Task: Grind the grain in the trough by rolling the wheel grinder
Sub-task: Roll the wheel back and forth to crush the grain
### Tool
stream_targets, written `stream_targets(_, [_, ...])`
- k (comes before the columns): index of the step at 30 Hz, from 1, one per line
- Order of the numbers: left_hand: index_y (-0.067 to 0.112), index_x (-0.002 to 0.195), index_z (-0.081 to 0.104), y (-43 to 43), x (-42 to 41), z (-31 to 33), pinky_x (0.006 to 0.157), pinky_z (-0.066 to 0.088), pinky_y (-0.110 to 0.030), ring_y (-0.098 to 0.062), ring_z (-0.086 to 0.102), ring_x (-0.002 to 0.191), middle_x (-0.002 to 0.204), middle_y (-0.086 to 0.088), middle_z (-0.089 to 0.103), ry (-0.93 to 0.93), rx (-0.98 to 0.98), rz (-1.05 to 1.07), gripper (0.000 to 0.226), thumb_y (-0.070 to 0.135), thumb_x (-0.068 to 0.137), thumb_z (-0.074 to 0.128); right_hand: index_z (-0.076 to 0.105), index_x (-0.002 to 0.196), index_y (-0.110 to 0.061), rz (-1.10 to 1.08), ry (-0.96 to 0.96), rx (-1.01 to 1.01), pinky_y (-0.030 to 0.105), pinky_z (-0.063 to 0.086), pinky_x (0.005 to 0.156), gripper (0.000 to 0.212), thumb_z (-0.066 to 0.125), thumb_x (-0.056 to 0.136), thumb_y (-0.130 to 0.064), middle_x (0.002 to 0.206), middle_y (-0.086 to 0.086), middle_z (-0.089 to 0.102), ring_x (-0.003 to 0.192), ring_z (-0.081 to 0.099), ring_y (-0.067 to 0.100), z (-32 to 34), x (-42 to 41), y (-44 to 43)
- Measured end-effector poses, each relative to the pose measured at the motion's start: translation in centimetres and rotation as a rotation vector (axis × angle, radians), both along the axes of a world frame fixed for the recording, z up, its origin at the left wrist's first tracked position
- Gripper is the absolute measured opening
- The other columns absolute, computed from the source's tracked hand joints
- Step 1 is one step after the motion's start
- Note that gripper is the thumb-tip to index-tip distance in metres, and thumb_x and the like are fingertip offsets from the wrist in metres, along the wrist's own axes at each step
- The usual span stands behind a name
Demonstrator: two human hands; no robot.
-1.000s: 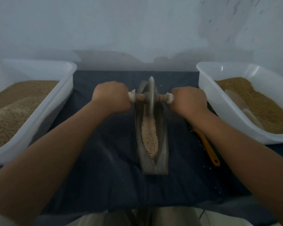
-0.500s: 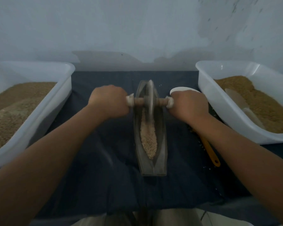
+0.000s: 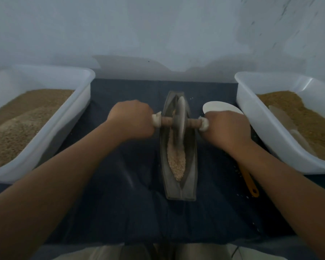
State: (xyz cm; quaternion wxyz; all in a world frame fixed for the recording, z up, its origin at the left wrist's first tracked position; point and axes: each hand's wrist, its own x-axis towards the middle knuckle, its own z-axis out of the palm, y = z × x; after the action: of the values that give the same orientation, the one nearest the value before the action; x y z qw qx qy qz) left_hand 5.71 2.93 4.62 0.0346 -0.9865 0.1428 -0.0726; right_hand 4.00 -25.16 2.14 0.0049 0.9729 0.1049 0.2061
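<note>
Grey and narrow, the trough (image 3: 190,184) lies in the middle of the bench on a dark blue cloth (image 3: 120,203), with its length running from the far edge toward the near edge. My left hand (image 3: 131,119) and my right hand (image 3: 225,128) are each closed tight around one end of the axle of the wheel grinder (image 3: 180,117), which stands upright in the trough. In the last second the wheel has rolled from the far end toward the middle, and now it meets the pale grain (image 3: 176,162) that fills the near half. I judge this is the pulling stroke. The grain still looks coarse, so many passes remain. The left tub (image 3: 71,113) and the right tub (image 3: 251,113) stand at the side edges.
</note>
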Motion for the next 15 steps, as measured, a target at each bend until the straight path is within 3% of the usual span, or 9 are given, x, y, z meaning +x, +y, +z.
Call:
stream_targets(3, [0.023,0.067,0.056,-1.4,2.9,1.2,0.062,0.048,-0.033,-0.018,0.053,0.058,0.069,0.004,0.059,-0.016,-0.010,0.048,0.027,0.046,0.080,0.061,0.055,0.069,-0.027,-0.089,0.055,-0.023,0.034,0.049,0.061,0.039,0.053,0.101,-0.049,0.068,-0.004,0.059,0.062,0.058,0.019,1.9,3.3,0.8])
stream_targets(7, [0.022,0.069,0.058,-1.0,1.2,0.9,0.062,0.047,-0.032,-0.018,0.053,0.059,0.070,0.005,0.058,0.016,0.017,0.029,0.026,0.045,0.080,0.058,0.053,0.070,-0.027,-0.076,0.128,0.011,0.035,0.049,0.061,0.039,0.050,0.104,-0.047,0.069,-0.005,0.057,0.063,0.057,0.017,1.8,1.3,0.9])
stream_targets(12, [0.027,0.060,0.052,1.5,-4.4,-1.2,0.047,0.028,-0.022,-0.012,0.048,0.048,0.054,0.009,0.051,-0.031,0.017,-0.123,0.024,0.050,0.069,0.052,0.042,0.062,-0.032,-0.013,-0.006,-0.110,0.022,0.028,0.044,0.040,0.048,0.094,-0.054,0.049,-0.011,0.042,0.042,0.040,0.006,-0.6,-4.5,-0.9])
stream_targets(15, [0.024,0.065,0.056,0.6,-2.3,-0.1,0.051,0.038,-0.026,-0.015,0.054,0.054,0.062,0.008,0.056,0.056,0.014,-0.051,0.025,0.047,0.075,0.055,0.040,0.061,-0.029,-0.004,0.002,-0.047,0.025,0.028,0.047,0.047,0.045,0.101,-0.055,0.053,-0.009,0.044,0.046,0.041,0.008,-0.2,-2.1,-0.3])
